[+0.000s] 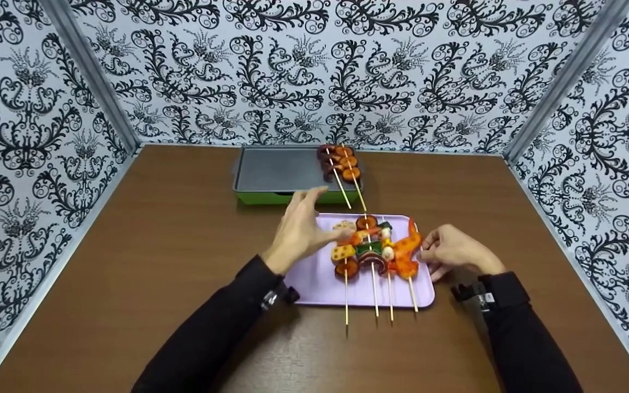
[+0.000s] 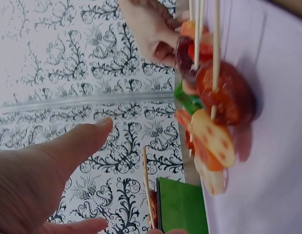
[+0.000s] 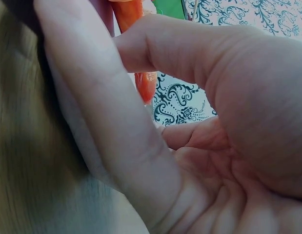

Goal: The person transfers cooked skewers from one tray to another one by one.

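Note:
My left hand (image 1: pixel 298 234) hovers over the left part of a lilac tray (image 1: pixel 314 286), its thumb and fingers spread wide with nothing between them. At the tray's right edge, my right hand (image 1: pixel 454 251) pinches the rim between thumb and curled fingers. Several toy food skewers lie side by side on the tray, their wooden sticks pointing toward me. The leftmost skewer (image 1: pixel 343 253) carries yellow and brown-red pieces and is nearest my left hand. An orange wing-shaped skewer (image 1: pixel 404 256) lies beside my right fingers. The left wrist view shows the skewer pieces (image 2: pixel 224 92) close up.
Behind the tray stands a green-sided grill with a grey plate (image 1: pixel 276 169). Along its right side lie a dark red skewer (image 1: pixel 325 164) and a skewer of orange-brown rounds (image 1: pixel 351 174), their sticks overhanging the front. Patterned walls (image 1: pixel 309 65) enclose the brown table (image 1: pixel 183 218).

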The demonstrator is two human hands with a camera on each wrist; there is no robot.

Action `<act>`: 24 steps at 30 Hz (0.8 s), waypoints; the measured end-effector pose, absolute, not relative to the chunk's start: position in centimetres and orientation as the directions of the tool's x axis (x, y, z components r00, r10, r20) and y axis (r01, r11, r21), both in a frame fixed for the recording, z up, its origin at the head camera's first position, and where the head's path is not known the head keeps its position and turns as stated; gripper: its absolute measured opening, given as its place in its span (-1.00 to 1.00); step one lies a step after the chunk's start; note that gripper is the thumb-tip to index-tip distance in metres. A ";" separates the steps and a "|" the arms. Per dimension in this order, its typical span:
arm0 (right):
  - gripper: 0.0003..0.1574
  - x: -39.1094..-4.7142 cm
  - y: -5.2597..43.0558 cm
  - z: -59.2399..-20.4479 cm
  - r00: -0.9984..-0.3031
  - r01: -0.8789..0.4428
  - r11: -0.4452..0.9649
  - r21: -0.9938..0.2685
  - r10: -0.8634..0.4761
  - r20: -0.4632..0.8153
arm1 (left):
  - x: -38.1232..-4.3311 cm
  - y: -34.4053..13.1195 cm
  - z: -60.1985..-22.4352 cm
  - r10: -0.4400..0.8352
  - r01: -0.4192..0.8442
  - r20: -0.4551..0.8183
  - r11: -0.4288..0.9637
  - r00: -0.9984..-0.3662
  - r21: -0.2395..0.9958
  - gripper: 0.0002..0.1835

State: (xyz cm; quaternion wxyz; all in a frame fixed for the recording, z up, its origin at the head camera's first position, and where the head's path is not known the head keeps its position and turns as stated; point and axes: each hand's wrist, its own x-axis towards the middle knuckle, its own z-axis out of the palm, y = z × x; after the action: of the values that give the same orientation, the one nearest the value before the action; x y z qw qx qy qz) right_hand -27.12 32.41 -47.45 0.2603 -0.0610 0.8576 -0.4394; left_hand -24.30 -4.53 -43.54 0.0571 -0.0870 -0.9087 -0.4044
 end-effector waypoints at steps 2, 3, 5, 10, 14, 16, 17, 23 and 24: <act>-0.66 -27.2 32.5 -47.5 -0.858 0.121 0.607 -0.786 -0.333 -0.390 | -25.1 -4.3 -43.3 0.100 0.193 0.170 0.666 -0.980 0.721 0.23; -0.66 -27.2 32.5 -47.5 -0.858 0.122 0.607 -0.785 -0.332 -0.391 | -25.5 -4.2 -43.2 0.095 0.187 0.167 0.670 -0.981 0.719 0.22; -0.66 -27.2 32.6 -47.5 -0.858 0.123 0.609 -0.783 -0.331 -0.393 | -26.3 -4.0 -43.1 0.084 0.171 0.155 0.670 -0.984 0.722 0.19; -0.65 -27.3 32.5 -47.8 -0.856 0.133 0.613 -0.779 -0.325 -0.401 | -29.1 -4.2 -44.9 0.079 0.188 0.179 0.637 -0.981 0.747 0.09; -0.64 -27.3 32.6 -47.9 -0.857 0.138 0.617 -0.775 -0.318 -0.406 | -30.3 -3.8 -44.9 0.072 0.190 0.186 0.613 -0.980 0.767 -0.01; -0.64 -27.3 32.6 -47.9 -0.858 0.137 0.619 -0.773 -0.316 -0.405 | -29.7 -3.3 -43.6 0.061 0.171 0.170 0.615 -0.984 0.770 -0.08; -0.64 -27.3 32.6 -47.9 -0.858 0.138 0.619 -0.773 -0.316 -0.405 | -29.8 -3.1 -43.5 0.057 0.169 0.170 0.612 -0.984 0.772 -0.09; -0.64 -27.3 32.6 -48.0 -0.860 0.136 0.612 -0.779 -0.318 -0.400 | -30.6 -2.0 -43.2 0.029 0.145 0.163 0.622 -0.986 0.769 -0.19; -0.64 -27.3 32.6 -48.0 -0.859 0.135 0.611 -0.780 -0.320 -0.399 | -30.7 -1.9 -43.3 0.025 0.144 0.164 0.622 -0.986 0.770 -0.21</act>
State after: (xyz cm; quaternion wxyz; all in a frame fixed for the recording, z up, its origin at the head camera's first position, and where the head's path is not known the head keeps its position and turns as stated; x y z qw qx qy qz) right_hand -27.34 32.65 -48.00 0.2598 -0.0539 0.8591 -0.4375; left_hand -30.67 -1.91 -43.27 0.0685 -0.0471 -0.8979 -0.4322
